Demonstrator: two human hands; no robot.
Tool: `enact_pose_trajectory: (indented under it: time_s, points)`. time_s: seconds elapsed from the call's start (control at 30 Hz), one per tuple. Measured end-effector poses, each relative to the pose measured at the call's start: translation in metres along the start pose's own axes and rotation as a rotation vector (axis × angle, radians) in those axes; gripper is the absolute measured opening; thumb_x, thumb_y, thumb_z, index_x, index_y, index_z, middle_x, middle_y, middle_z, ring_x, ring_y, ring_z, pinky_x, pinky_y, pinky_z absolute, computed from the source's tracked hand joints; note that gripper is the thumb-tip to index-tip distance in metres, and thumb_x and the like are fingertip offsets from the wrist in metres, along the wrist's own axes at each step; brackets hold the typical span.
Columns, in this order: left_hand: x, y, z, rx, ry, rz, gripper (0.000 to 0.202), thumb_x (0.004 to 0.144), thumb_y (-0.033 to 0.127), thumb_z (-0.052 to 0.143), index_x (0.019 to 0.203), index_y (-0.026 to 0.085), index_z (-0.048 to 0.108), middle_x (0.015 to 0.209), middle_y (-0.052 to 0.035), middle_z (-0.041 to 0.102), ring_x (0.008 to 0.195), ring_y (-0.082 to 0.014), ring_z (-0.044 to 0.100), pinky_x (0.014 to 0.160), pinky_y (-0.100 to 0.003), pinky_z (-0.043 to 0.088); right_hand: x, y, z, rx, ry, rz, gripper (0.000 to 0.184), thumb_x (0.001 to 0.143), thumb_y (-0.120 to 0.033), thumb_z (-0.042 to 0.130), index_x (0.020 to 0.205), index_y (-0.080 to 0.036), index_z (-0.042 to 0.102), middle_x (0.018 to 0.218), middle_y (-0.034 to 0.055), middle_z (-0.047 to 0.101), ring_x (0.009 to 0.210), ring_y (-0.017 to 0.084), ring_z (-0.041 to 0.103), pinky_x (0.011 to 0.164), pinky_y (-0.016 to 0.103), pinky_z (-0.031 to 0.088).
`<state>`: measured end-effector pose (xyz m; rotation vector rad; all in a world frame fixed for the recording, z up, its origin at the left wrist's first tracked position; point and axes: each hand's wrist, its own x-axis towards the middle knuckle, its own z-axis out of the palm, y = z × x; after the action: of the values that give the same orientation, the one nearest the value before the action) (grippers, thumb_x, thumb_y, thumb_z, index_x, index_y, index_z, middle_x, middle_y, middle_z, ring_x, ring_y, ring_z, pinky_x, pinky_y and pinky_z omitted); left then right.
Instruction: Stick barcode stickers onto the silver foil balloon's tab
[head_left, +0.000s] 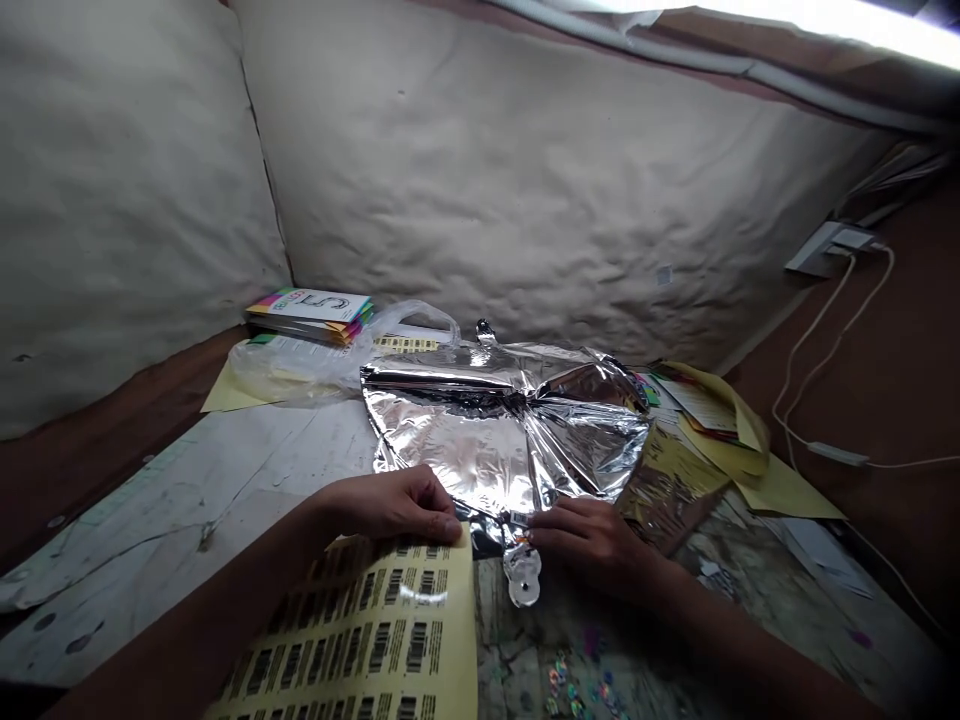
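Note:
A yellow-backed sheet of barcode stickers (397, 620) is gripped at its top edge by my left hand (409, 505), thumb on top. A shiny silver foil piece (480, 450), creased and gathered near its middle, lies flat beyond both hands. At its near edge, my right hand (589, 540) has its fingers closed together at a small barcode sticker (518, 518). Whether that sticker is stuck down or still between the fingertips is unclear. Just below those fingers sits a whitish, see-through piece with rounded lobes (523, 580).
Colourful printed packets (311, 312) are stacked at the back left beside a clear plastic bag (300, 370). More packets and yellow sheets (742, 455) lie right. Small shiny bits (574, 690) dot the near tabletop. White cables (795, 370) hang from a wall socket (832, 247).

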<state>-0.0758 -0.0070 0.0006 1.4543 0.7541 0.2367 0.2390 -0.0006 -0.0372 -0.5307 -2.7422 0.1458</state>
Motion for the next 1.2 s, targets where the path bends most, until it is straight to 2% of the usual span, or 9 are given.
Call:
enact_pose_trajectory:
  time_s: [0.17,0.3,0.4,0.47,0.53,0.6,0.73,0.97,1.2]
  points:
    - [0.006,-0.003,0.009,0.044,-0.018,0.022,0.044,0.077,0.056,0.066,0.065,0.014,0.061,0.055,0.0034,0.046,0.049,-0.0074,0.035,0.046,-0.020,0.026,0.007,-0.001,0.007,0.232,0.250,0.194,0.010,0.084,-0.011,0.056,0.086,-0.018,0.062,0.083,0.0056,0.066,0.074,0.017,0.060,0.064,0.028,0.045]
    - [0.012,-0.005,0.018,0.245,0.086,0.095,0.041,0.081,0.054,0.062,0.071,0.014,0.065,0.060,0.0028,0.050,0.053,-0.0083,0.042,0.048,-0.020,0.031,0.020,0.004,-0.006,0.548,0.219,0.492,0.008,0.083,-0.022,0.062,0.076,-0.018,0.060,0.075,0.0023,0.061,0.068,0.015,0.055,0.061,0.026,0.042]
    - [0.015,-0.005,0.024,0.394,0.162,0.269,0.028,0.083,0.043,0.064,0.075,0.016,0.070,0.093,-0.0032,0.064,0.081,-0.0153,0.059,0.071,-0.023,0.044,0.029,0.014,-0.015,0.830,0.170,0.655,0.027,0.081,-0.038,0.066,0.067,-0.016,0.057,0.065,-0.0009,0.055,0.061,0.012,0.049,0.058,0.024,0.037]
    - [0.015,-0.005,0.028,0.488,0.181,0.346,0.022,0.084,0.035,0.064,0.072,0.017,0.070,0.123,-0.0050,0.058,0.099,-0.0194,0.060,0.081,-0.026,0.044,0.034,0.021,-0.018,0.971,0.158,0.728,0.033,0.079,-0.044,0.069,0.066,-0.015,0.058,0.061,-0.0027,0.051,0.058,0.010,0.044,0.055,0.023,0.033]
    - [0.014,-0.005,0.030,0.566,0.191,0.384,0.021,0.084,0.031,0.064,0.069,0.017,0.069,0.138,-0.0037,0.048,0.101,-0.0201,0.061,0.083,-0.028,0.045,0.039,0.026,-0.018,1.055,0.151,0.776,0.032,0.074,-0.044,0.074,0.070,-0.014,0.060,0.062,-0.0029,0.052,0.057,0.009,0.043,0.055,0.023,0.031]
    - [0.013,-0.004,0.033,0.603,0.186,0.423,0.021,0.084,0.030,0.064,0.068,0.017,0.068,0.139,-0.0029,0.047,0.097,-0.0185,0.063,0.082,-0.028,0.047,0.043,0.027,-0.016,1.095,0.143,0.824,0.033,0.066,-0.040,0.080,0.072,-0.014,0.062,0.064,-0.0023,0.056,0.057,0.009,0.044,0.055,0.023,0.032]
    - [0.010,-0.004,0.038,0.621,0.206,0.432,0.017,0.083,0.029,0.065,0.072,0.018,0.069,0.144,-0.0017,0.041,0.095,-0.0171,0.064,0.083,-0.029,0.050,0.049,0.027,-0.012,1.085,0.088,0.856,0.036,0.057,-0.036,0.086,0.066,-0.013,0.060,0.061,-0.0017,0.057,0.055,0.009,0.047,0.052,0.022,0.031]
    - [0.009,-0.001,0.046,0.648,0.168,0.392,0.012,0.083,0.028,0.065,0.076,0.020,0.071,0.154,0.0013,0.027,0.125,-0.0248,0.049,0.097,-0.033,0.045,0.051,0.025,-0.010,1.105,0.014,0.849,0.040,0.055,-0.037,0.087,0.063,-0.015,0.055,0.059,-0.0033,0.057,0.054,0.009,0.048,0.053,0.022,0.034]
    - [0.009,0.001,0.048,0.645,0.192,0.398,0.008,0.081,0.025,0.066,0.078,0.021,0.072,0.155,0.0033,0.022,0.131,-0.0258,0.042,0.104,-0.032,0.041,0.050,0.019,-0.008,1.014,-0.053,0.764,0.030,0.069,-0.042,0.076,0.071,-0.013,0.069,0.067,0.0003,0.063,0.060,0.013,0.053,0.056,0.024,0.037]
